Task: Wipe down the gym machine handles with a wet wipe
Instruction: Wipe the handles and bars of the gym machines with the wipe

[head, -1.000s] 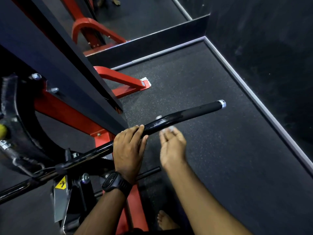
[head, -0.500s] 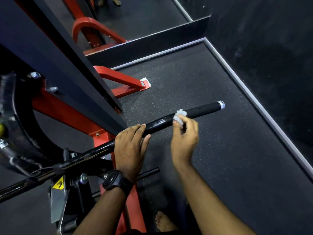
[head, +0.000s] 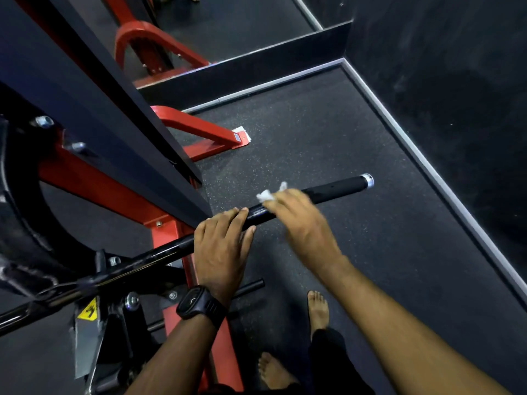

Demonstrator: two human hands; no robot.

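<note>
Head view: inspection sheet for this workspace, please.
Surface: dark speckled rubber floor.
Job's things: black metal handle bar with chrome end cap; crumpled white wet wipe against it.
Clutter: white scrap under the red steel frame foot.
Hands: left hand grips the bar, black wristwatch on its wrist; right hand, blurred, holds the wipe on the bar.
Cables: nothing seen.
Surroundings: dark wall, grey edge strip, yellow warning sticker, two bare feet.
</note>
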